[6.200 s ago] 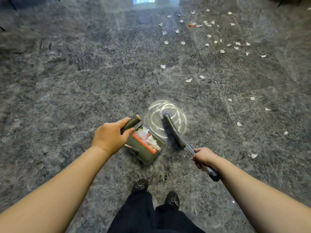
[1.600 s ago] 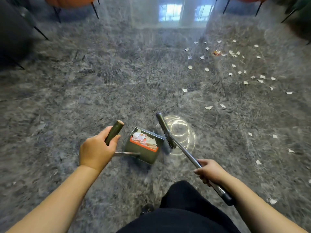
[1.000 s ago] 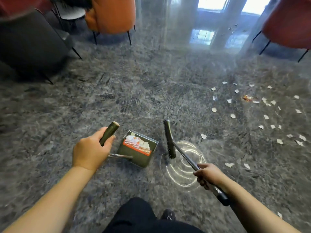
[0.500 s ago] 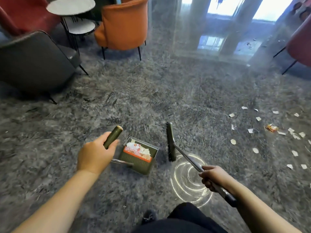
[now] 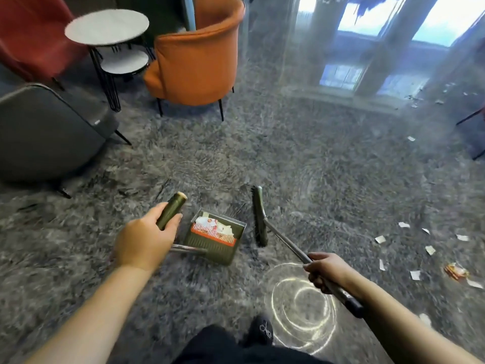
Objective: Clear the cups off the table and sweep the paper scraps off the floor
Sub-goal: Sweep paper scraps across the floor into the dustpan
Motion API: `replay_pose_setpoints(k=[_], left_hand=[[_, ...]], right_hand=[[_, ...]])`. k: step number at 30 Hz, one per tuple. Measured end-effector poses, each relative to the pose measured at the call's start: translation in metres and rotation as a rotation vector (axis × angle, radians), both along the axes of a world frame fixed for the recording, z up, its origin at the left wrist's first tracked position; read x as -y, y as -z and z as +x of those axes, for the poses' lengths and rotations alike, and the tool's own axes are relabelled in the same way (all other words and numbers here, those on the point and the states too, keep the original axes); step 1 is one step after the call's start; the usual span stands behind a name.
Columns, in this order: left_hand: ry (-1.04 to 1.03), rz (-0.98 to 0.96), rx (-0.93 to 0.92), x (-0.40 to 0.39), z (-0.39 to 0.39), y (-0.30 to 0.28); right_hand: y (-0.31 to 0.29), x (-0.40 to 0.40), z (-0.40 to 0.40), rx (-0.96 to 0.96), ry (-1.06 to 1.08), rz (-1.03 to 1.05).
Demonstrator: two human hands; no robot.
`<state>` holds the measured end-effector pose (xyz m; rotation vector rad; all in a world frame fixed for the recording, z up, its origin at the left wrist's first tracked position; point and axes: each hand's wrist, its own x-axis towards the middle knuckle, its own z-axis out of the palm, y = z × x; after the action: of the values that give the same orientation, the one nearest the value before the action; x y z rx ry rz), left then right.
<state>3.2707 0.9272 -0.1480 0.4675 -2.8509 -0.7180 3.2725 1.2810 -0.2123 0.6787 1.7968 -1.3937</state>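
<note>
the paper scraps [image 5: 430, 250] lie on the floor [image 5: 288, 158] off to the right, nearer the right hand [image 5: 328, 271], which grips the broom [image 5: 258, 216] handle. the left hand [image 5: 147, 240] holds the dustpan [image 5: 214, 239] handle; the broom head runs fore-aft just beside the pan.

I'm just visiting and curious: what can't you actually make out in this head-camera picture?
- Round table top: motion-blurred, so any cups can't be confirmed.
- Paper scraps: run past the right edge, so no count.
- Dustpan contents: too small to identify.
- Broom handle: middle hidden in the right hand.
</note>
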Motion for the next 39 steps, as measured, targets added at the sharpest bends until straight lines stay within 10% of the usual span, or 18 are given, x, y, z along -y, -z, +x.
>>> replay_pose_setpoints(k=[39], left_hand=[[0.184,0.033,-0.083,-0.130,-1.004,0.002]], right_hand=[[-0.005,-0.093,-0.985,-0.012,0.081,0.060]])
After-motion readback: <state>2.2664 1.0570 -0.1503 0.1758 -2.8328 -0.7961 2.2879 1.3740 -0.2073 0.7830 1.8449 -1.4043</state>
